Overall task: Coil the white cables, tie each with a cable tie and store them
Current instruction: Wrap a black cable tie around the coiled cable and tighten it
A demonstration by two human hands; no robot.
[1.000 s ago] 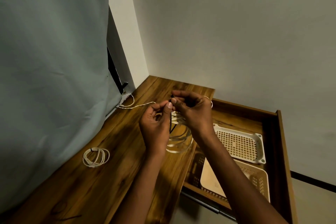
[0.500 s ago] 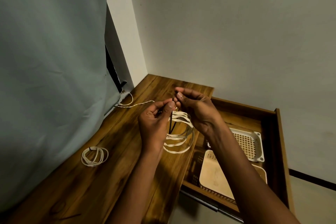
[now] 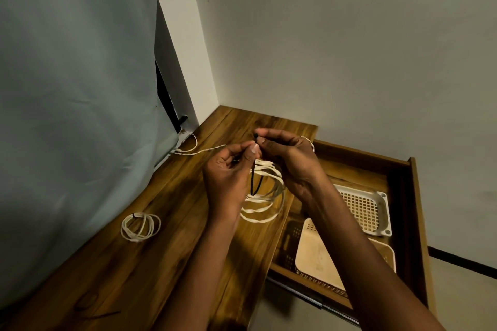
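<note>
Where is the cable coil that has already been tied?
In the head view, the tied coil lies flat on the wooden desk, left of the left hand, near the grey curtain.

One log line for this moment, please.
step: tying | left hand: black cable tie | right hand: white coil | tied coil: desk

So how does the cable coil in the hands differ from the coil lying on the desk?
The held coil hangs in the air between the left hand and right hand; the desk coil lies flat on the wooden desk, untouched. The held coil's black cable tie dangles loose; the desk coil's tie is cinched. The held coil looks larger, its loops spread. Both are white.
</note>
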